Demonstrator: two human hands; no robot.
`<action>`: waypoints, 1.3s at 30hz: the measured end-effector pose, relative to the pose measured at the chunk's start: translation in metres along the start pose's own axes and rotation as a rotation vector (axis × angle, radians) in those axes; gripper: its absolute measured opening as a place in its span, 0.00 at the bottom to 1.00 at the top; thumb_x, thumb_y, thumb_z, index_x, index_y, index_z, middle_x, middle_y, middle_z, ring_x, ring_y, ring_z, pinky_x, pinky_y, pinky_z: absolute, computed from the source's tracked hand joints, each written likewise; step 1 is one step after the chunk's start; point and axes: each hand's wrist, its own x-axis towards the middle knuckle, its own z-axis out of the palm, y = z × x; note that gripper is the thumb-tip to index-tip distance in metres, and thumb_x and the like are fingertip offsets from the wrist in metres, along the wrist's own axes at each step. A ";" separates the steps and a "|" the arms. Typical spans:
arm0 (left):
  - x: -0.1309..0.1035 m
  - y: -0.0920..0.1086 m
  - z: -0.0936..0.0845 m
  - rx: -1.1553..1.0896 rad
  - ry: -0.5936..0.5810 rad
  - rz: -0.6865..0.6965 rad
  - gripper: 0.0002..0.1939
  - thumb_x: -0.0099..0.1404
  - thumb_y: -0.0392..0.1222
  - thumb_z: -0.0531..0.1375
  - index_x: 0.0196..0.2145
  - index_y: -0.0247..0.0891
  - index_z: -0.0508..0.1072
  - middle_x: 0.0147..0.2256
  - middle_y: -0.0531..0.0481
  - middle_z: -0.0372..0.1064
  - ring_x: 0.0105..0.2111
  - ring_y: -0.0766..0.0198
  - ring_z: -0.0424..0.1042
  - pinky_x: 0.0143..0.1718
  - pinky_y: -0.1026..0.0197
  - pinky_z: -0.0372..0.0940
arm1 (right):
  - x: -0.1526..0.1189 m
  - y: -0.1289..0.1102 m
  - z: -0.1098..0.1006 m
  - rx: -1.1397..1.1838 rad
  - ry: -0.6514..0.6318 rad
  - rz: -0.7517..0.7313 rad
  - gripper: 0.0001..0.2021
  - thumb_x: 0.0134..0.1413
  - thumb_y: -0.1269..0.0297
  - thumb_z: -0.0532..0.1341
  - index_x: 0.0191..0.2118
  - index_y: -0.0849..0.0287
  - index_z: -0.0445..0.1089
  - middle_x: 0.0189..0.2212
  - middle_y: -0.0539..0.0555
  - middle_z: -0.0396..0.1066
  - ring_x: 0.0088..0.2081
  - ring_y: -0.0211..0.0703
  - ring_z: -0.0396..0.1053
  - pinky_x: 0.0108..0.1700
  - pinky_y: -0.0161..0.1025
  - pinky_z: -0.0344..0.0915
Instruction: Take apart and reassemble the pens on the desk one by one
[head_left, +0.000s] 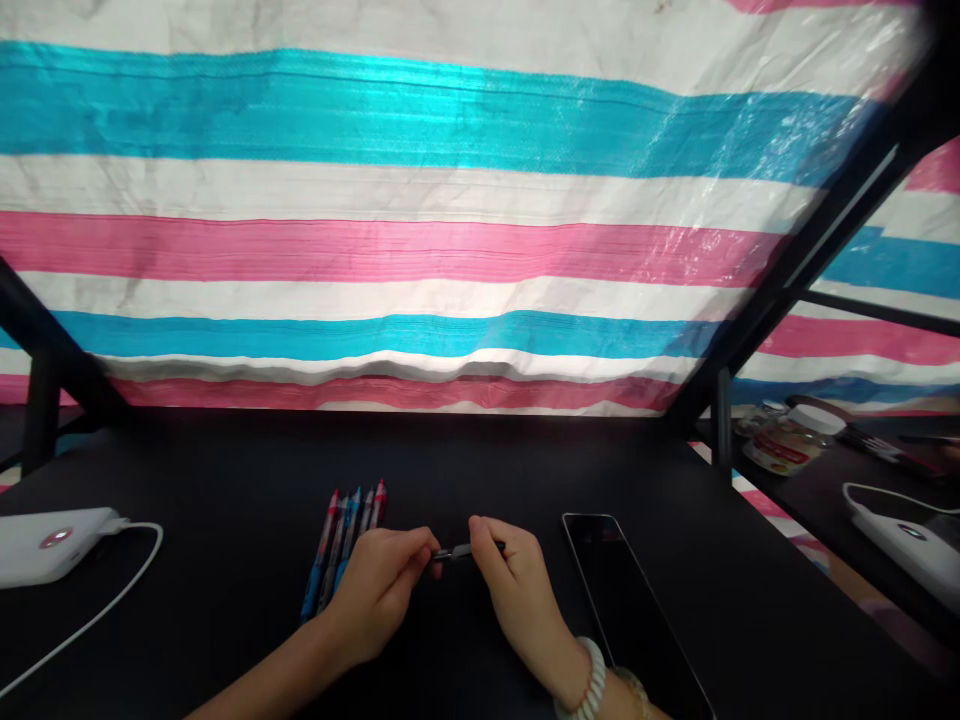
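Fingers [420, 543] pinched together, a left hand [379, 585] and a right hand [519, 590] grip a slim dark pen [453, 553], its middle bare between them; more pens [328, 540] lie left of the fingers, a phone [637, 610] right.

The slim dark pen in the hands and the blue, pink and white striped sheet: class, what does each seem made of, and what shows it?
Slim dark pen: probably plastic with a smooth finish, going by the faint shine on its grey part, though that part could be metal.
Striped sheet: likely woven plastic, slightly glossy; it is creased and catches bright glints.
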 end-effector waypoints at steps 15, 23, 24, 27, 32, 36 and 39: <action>0.011 -0.009 -0.007 -0.573 -0.339 -0.397 0.21 0.64 0.52 0.53 0.22 0.35 0.71 0.11 0.59 0.47 0.13 0.71 0.44 0.18 0.63 0.38 | -0.002 0.004 0.002 -0.057 -0.029 -0.074 0.22 0.66 0.55 0.50 0.21 0.56 0.48 0.19 0.44 0.46 0.22 0.34 0.45 0.24 0.36 0.43; 0.012 -0.018 -0.008 -0.771 -0.518 -0.523 0.21 0.61 0.55 0.56 0.20 0.35 0.69 0.08 0.59 0.48 0.09 0.72 0.42 0.14 0.62 0.36 | -0.005 0.002 0.001 -0.144 -0.037 -0.191 0.21 0.65 0.60 0.52 0.21 0.56 0.47 0.20 0.44 0.47 0.23 0.34 0.47 0.25 0.36 0.45; 0.012 -0.017 -0.009 -0.782 -0.522 -0.516 0.22 0.61 0.56 0.56 0.21 0.35 0.70 0.08 0.59 0.48 0.09 0.73 0.42 0.14 0.63 0.36 | -0.005 0.001 0.001 -0.146 -0.034 -0.192 0.20 0.65 0.60 0.52 0.22 0.55 0.48 0.20 0.44 0.48 0.23 0.34 0.48 0.26 0.35 0.46; 0.013 -0.011 -0.010 -0.726 -0.417 -0.425 0.24 0.64 0.58 0.55 0.27 0.33 0.73 0.11 0.58 0.54 0.11 0.73 0.44 0.15 0.65 0.37 | -0.002 -0.001 -0.002 -0.084 0.000 -0.147 0.17 0.66 0.57 0.53 0.25 0.55 0.53 0.21 0.44 0.51 0.23 0.35 0.50 0.26 0.34 0.49; 0.013 0.001 -0.015 -0.589 -0.097 -0.304 0.20 0.65 0.56 0.58 0.43 0.35 0.71 0.25 0.52 0.71 0.16 0.73 0.55 0.17 0.68 0.47 | 0.008 0.002 -0.007 0.128 0.130 0.014 0.17 0.61 0.48 0.57 0.29 0.56 0.60 0.21 0.44 0.55 0.23 0.36 0.54 0.24 0.34 0.51; 0.013 0.005 -0.018 -0.481 0.110 -0.263 0.16 0.61 0.52 0.64 0.39 0.36 0.71 0.28 0.51 0.71 0.21 0.69 0.62 0.20 0.68 0.55 | 0.015 0.007 -0.006 0.342 0.157 0.103 0.19 0.55 0.45 0.62 0.30 0.57 0.64 0.20 0.45 0.59 0.23 0.36 0.57 0.26 0.34 0.54; 0.013 0.008 -0.019 -0.428 0.196 -0.236 0.11 0.60 0.47 0.65 0.34 0.36 0.73 0.27 0.52 0.70 0.22 0.70 0.62 0.21 0.69 0.55 | 0.017 0.008 -0.005 0.574 0.093 0.163 0.20 0.56 0.45 0.63 0.28 0.57 0.63 0.22 0.46 0.61 0.25 0.36 0.58 0.29 0.35 0.58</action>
